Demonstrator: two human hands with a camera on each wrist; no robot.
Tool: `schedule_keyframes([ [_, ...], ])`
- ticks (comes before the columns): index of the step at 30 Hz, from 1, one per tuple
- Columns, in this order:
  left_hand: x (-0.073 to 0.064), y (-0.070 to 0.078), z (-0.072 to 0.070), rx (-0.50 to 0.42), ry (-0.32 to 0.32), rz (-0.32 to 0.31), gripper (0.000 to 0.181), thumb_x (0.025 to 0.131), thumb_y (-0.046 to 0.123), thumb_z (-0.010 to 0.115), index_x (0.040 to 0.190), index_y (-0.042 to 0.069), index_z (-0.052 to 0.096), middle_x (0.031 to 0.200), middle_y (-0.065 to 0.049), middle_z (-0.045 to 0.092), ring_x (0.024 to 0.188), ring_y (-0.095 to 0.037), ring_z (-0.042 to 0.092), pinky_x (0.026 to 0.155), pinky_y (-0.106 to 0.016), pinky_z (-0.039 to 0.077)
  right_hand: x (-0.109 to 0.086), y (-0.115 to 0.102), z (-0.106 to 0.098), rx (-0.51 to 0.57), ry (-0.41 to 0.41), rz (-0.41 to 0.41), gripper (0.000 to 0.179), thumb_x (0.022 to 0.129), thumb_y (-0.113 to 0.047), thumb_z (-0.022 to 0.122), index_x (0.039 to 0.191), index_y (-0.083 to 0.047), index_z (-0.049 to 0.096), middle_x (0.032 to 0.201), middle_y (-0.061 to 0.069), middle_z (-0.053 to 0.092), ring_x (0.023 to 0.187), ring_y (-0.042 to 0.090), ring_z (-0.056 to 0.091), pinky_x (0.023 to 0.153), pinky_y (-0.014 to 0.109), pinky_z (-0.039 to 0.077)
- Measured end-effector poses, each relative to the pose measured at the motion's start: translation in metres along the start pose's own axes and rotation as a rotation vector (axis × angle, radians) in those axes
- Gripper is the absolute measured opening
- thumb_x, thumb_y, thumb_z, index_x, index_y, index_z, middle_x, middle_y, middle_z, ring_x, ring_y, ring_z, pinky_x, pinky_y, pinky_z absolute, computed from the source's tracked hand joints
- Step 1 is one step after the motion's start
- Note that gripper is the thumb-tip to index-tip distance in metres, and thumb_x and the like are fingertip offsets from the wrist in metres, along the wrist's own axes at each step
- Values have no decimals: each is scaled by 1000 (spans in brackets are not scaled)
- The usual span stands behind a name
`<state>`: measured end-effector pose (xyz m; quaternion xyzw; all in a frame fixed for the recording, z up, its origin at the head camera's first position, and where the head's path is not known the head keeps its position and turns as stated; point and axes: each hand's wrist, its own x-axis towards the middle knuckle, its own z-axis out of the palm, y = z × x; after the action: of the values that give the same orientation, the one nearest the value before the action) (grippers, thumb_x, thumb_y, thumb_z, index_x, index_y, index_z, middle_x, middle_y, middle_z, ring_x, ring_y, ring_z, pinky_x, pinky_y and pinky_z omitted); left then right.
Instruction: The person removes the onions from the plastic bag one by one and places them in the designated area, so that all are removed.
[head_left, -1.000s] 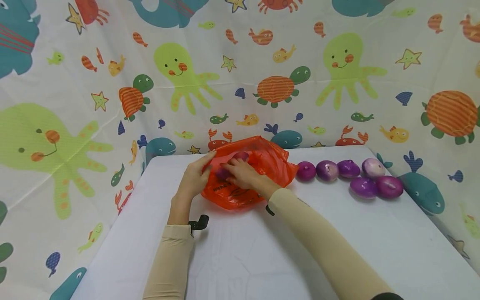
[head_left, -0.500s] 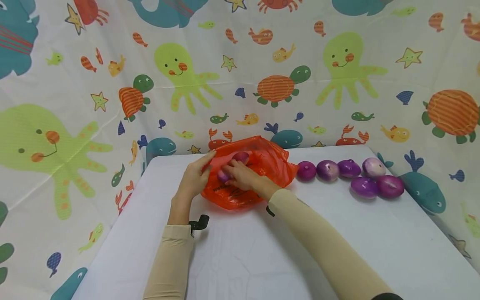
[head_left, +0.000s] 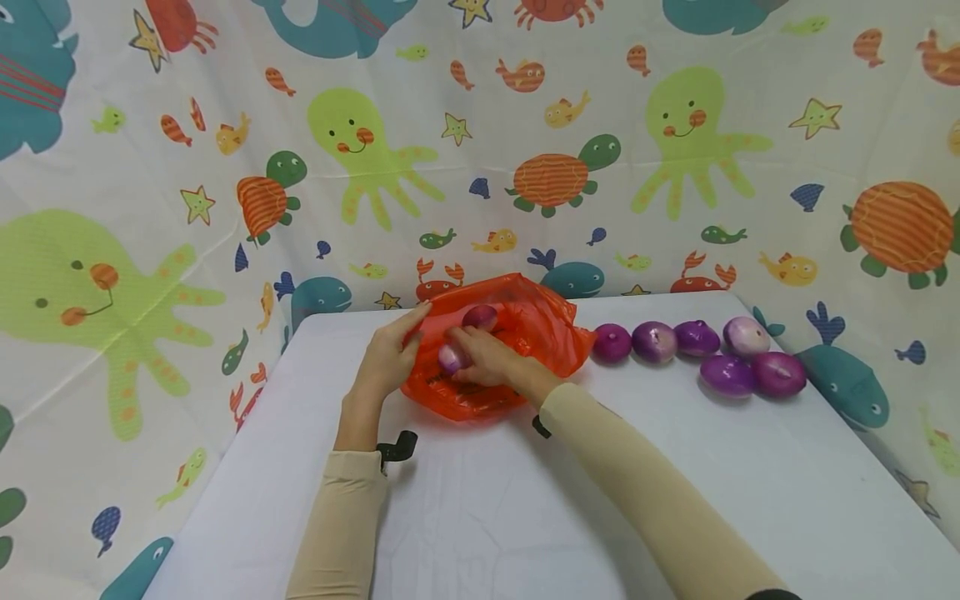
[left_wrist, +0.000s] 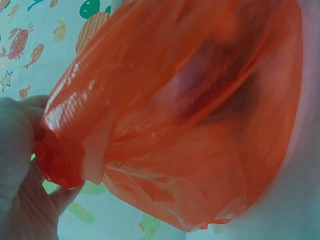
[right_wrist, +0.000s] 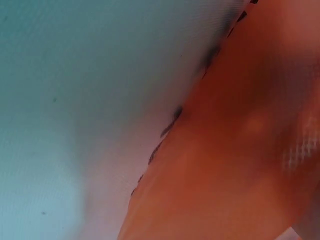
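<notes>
An orange-red plastic bag lies at the far side of the white table with its mouth facing me. My left hand holds the bag's left edge; in the left wrist view, fingers and thumb close round bunched plastic. Reaching into the mouth, my right hand grips a purple-and-white onion, part of it covered by the fingers. Just behind that hand, a second purple onion rests in the bag. The right wrist view has mostly blurred bag, and the hand's grip is hidden there.
Several purple onions sit in a cluster to the right of the bag, the nearest one close to its edge. The white tabletop extends toward me. A sea-animal patterned cloth hangs behind the table.
In my right hand the onion has shifted slightly toward me and turned, showing a paler face. The second onion shows more fully behind the fingers. My left hand has stayed in place.
</notes>
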<state>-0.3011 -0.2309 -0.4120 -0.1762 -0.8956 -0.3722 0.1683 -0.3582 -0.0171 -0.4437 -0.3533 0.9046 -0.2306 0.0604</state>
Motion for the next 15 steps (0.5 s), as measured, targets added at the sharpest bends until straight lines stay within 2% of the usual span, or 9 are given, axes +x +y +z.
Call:
schedule_keyframes([
  [8,-1,0,-1,-6,-4,1,63,102,-1,60,156,30,49,158,2,53,147,-26,50,115,-48,47,-5,0,-1,83,-23,31,78,89,-28,84,156,-27,45,150,4,40,139,27,47,113,51,51],
  [15,-1,2,-2,2,-8,5,61,103,1,59,157,28,49,158,2,52,147,-26,50,117,-49,45,-13,1,-12,58,82,-57,77,85,-25,88,152,-26,50,146,5,50,133,25,51,109,46,55],
])
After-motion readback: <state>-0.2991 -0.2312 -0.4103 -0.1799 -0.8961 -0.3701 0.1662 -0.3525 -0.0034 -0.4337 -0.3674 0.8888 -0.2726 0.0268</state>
